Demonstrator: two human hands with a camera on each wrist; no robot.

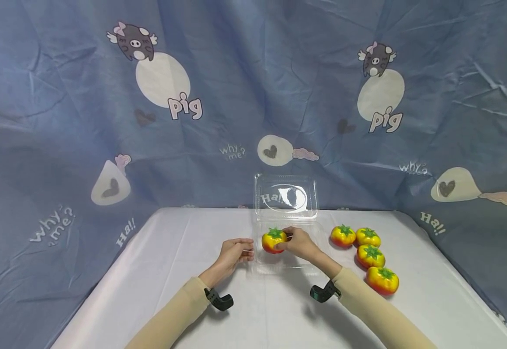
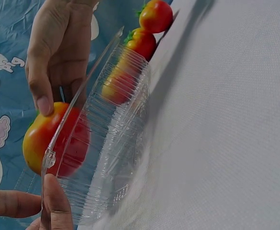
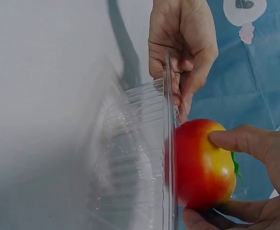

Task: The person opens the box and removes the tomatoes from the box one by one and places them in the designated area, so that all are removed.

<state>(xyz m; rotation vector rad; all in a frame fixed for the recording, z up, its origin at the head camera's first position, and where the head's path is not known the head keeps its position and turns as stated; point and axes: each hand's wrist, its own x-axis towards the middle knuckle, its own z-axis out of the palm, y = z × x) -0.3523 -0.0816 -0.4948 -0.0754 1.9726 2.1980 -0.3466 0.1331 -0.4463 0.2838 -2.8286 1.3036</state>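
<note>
A clear plastic clamshell box [image 1: 264, 269] sits on the white table, its lid [image 1: 310, 213] raised at the back. My left hand [image 1: 232, 254] pinches the box's left rim between thumb and fingers, as the left wrist view shows. Over the box's left part, my right hand [image 1: 302, 245] holds a red-and-yellow tomato [image 1: 271, 242] with a green leafy top. The thumb lies on one side of the tomato and fingers on the other. In the right wrist view, the tomato [image 3: 200, 165] is right at the rim, its lower part seen through the clear wall.
Several more such tomatoes [image 1: 370, 256] lie in a curved group to the right of the box. White cloth [image 1: 236, 315] covers the table, and a blue printed curtain [image 1: 236, 87] hangs behind and at both sides.
</note>
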